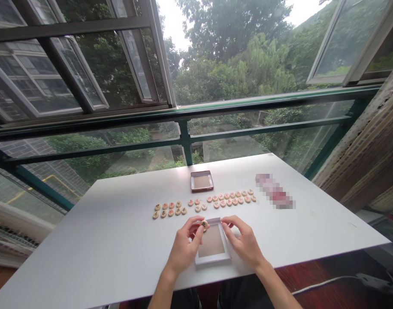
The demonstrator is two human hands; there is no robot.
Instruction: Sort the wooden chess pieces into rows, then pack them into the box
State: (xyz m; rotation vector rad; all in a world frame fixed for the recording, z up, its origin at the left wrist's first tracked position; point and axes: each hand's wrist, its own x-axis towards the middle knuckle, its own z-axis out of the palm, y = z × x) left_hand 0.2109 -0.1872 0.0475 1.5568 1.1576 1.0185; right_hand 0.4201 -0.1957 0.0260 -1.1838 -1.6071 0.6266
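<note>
Between the thumb and fingers of my left hand (186,240) is a round wooden Chinese chess piece (204,224) with a dark character, held over the upper left of a shallow white box (213,259). The box lies on the table near me, and its tan bottom shows no pieces. My right hand (243,240) has its fingertips closed on the box's far right corner. Beyond my hands, more chess pieces (232,195) with red characters lie in two rows on the right. Another group of pieces (171,212), red and dark, lies to the left.
A brown-rimmed box lid (202,190) lies farther back on the white table (119,240). To its right is a blurred-out pinkish item (275,192). A green railing (185,137) and open windows stand behind the table. A white cable (325,281) runs over the floor at right.
</note>
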